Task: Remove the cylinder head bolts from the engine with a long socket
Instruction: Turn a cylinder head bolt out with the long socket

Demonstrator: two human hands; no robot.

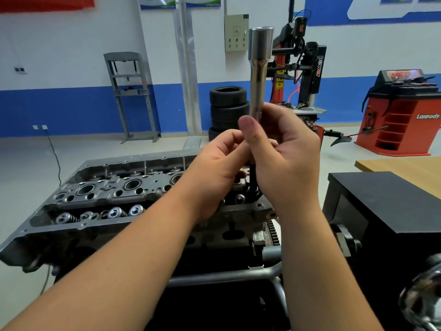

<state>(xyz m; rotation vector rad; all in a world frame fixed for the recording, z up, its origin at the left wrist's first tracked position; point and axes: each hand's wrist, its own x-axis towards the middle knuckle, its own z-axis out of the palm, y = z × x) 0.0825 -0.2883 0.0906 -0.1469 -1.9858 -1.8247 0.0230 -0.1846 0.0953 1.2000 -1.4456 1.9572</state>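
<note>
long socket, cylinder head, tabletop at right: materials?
Long socket: looks like polished, chrome-finished steel; mirror reflections along the barrel.
Cylinder head: likely cast aluminium; dull grey, grainy, bare machined bores.
Tabletop: wood or wood-look laminate; tan, faint grain, can't tell which.

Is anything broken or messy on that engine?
Nothing looks broken or spilled. The engine's top cover is off, so the valve springs show in the cylinder head; that fits the job. Both hands, left hand and right hand, hold the long socket upright above it.
</note>
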